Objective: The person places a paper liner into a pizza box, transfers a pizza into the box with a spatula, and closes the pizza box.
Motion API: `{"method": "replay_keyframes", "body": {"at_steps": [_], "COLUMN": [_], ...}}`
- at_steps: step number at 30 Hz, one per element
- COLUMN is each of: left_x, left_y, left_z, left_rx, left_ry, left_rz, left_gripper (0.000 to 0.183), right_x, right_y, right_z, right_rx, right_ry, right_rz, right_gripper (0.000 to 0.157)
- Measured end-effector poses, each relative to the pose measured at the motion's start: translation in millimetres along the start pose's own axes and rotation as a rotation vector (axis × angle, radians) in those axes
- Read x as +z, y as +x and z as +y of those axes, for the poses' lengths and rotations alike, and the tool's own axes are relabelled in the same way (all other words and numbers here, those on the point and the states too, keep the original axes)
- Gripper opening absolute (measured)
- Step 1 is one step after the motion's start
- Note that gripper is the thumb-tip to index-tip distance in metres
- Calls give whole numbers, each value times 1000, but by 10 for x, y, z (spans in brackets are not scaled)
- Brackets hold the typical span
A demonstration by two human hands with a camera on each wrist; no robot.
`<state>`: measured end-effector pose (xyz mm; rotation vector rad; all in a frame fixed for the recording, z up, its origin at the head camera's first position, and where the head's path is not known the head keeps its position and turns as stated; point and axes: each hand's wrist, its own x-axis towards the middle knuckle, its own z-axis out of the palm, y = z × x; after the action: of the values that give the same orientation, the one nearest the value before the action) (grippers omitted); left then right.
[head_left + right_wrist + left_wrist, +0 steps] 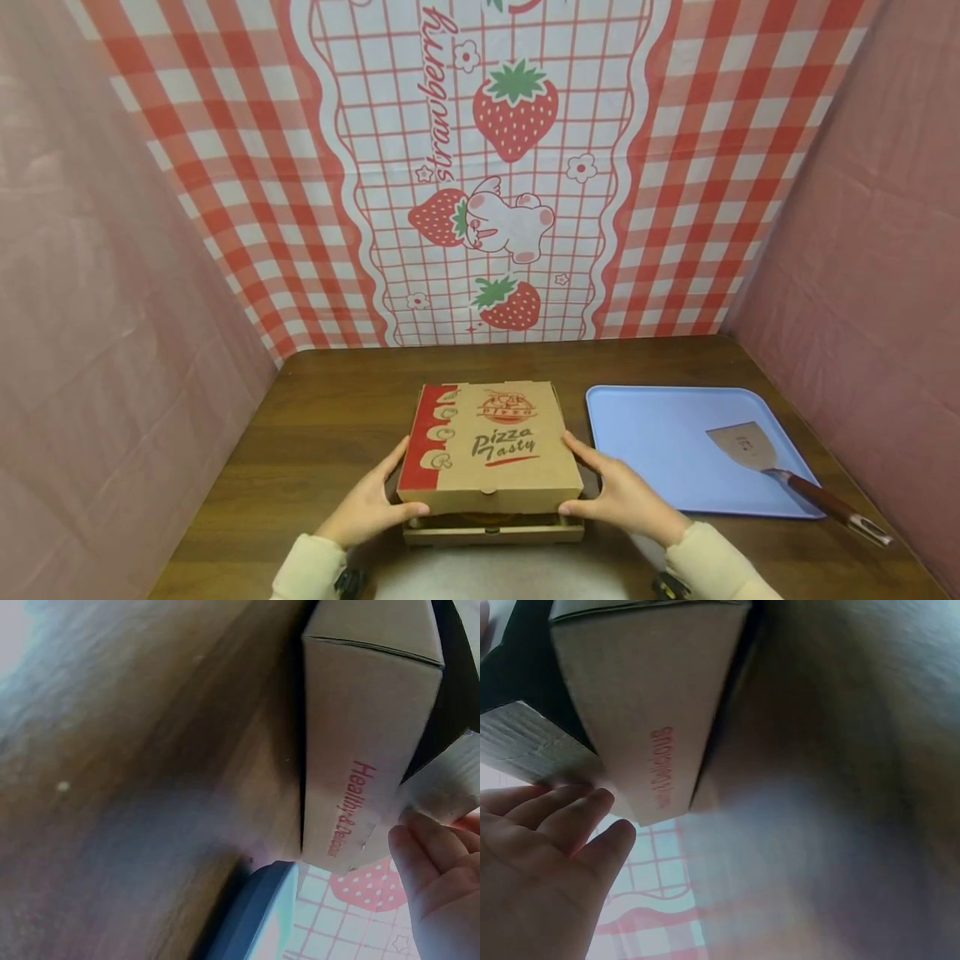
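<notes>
A cardboard pizza box lies near the front middle of the table, its printed lid (pixel 517 442) raised a little at the front. Below it shows the bottom half (pixel 492 537), with a dark gap between the two. My left hand (pixel 371 504) holds the lid's left side, thumb at the front corner. On the opposite side my right hand (pixel 630 502) grips the lid the same way. Both wrist views show fingers at the lid's side flaps, the left flap (pixel 536 739) and the right flap (pixel 448 776), angled up from the box walls. The box's contents are mostly hidden.
Right of the box lies a light blue tray (pixel 637 442). A wide metal spatula (pixel 746 447) rests on it, its brown handle (pixel 825 500) reaching over the tray's right edge. Red-checked strawberry cloth (pixel 480 250) hangs behind the wooden table (pixel 315 433); pink cloth hangs at both sides.
</notes>
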<state>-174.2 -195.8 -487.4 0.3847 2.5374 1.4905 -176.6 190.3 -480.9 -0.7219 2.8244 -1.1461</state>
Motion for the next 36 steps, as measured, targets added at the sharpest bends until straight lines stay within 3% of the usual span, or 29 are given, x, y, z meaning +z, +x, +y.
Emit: {"method": "replay_keyframes", "body": {"at_steps": [7,12,28,36], "left_x": [62,93,113,142], "left_y": [-19,-36,-62,-78], "left_z": [-47,-69,-64,-16], "left_rx": [29,62,61,51], "left_ry": [63,137,198,212], "left_rz": [-4,8,-12,36], "left_gripper": [115,118,116,98], "right_x": [64,83,124,137], "right_y": [-43,-67,-120,-130], "right_z": [28,27,33,-7], "right_rx": [-65,-58,-57,-15], "right_ry": [-128,-167,-190,-190], "right_rz": [14,1,9,15], "right_gripper": [103,104,97,84]}}
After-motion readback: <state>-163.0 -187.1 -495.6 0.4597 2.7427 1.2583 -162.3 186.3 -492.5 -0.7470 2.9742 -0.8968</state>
